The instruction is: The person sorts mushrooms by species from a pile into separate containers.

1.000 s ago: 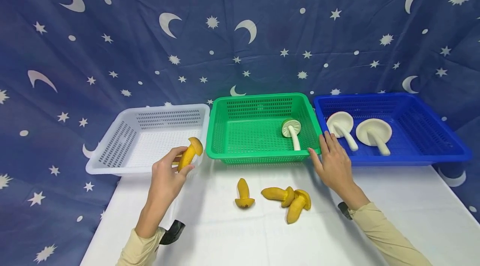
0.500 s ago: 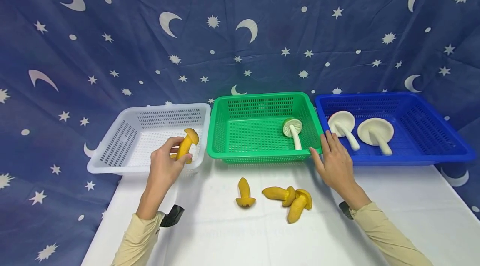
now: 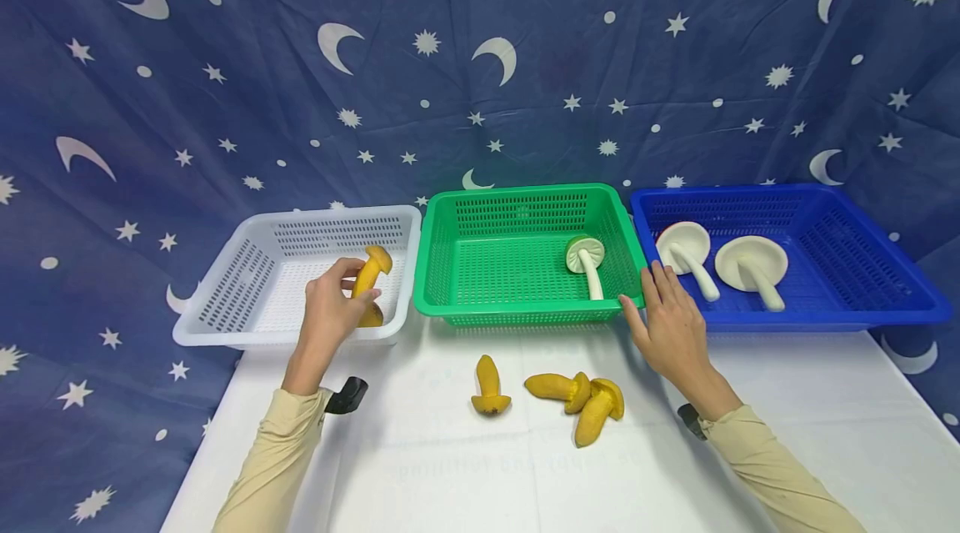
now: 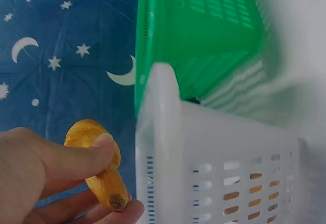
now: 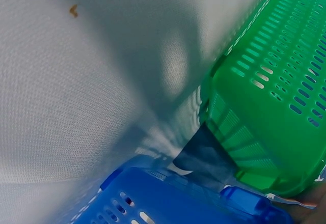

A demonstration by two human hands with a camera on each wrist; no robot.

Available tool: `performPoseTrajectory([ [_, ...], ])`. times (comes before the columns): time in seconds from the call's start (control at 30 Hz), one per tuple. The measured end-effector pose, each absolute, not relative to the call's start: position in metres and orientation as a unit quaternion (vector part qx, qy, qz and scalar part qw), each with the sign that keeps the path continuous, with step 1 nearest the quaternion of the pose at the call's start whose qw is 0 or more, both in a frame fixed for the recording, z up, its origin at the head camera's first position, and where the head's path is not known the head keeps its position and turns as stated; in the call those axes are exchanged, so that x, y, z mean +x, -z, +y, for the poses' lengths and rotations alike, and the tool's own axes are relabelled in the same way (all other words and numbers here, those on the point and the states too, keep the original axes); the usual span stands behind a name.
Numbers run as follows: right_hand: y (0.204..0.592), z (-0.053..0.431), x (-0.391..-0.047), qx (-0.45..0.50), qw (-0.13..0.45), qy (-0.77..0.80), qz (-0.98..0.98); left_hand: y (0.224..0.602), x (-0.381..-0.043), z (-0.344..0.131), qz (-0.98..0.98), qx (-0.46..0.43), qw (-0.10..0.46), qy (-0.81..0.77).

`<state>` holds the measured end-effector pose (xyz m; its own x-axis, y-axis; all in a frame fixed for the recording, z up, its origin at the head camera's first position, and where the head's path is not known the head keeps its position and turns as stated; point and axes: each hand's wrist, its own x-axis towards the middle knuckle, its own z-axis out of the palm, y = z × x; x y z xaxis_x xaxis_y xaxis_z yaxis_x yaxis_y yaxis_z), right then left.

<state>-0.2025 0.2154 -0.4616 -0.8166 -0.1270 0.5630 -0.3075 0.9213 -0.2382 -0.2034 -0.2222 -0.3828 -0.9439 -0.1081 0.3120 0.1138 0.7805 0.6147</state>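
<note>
In the head view my left hand (image 3: 330, 308) pinches a yellow toy mushroom (image 3: 367, 274) by its stem, cap up, over the near right part of the white basket (image 3: 217, 324). Thumb and fingers close round the same yellow mushroom (image 4: 104, 175) in the left wrist view. Below it, inside the white basket, part of another yellow mushroom (image 3: 371, 316) shows. My right hand (image 3: 671, 329) lies with fingers extended across the adjoining rims of the green basket (image 3: 525, 309) and the blue basket (image 3: 817, 318).
On the white cloth lie a single yellow mushroom (image 3: 489, 387) and two touching ones, a left mushroom (image 3: 555, 387) and a right mushroom (image 3: 596, 414). One pale-stemmed mushroom (image 3: 585, 258) sits in the green basket. Two white-stemmed mushrooms (image 3: 750, 262) sit in the blue one.
My left hand has carried the yellow mushroom left and farther from me, from the white basket's near right corner to over its inside. The right hand stays on the rims.
</note>
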Motion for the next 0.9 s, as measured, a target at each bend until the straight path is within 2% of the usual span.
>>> performPoseTrajectory([
  [0.6,0.465,0.218,-0.201,0.113,0.273,-0.163,-0.941,0.419,-0.251,-0.229,-0.939,0.045,0.085,0.330],
  [0.9,0.465,0.216,-0.202,0.111,0.273,-0.159,-0.942,0.423,-0.262,-0.232,-0.942,0.070,0.055,0.322],
])
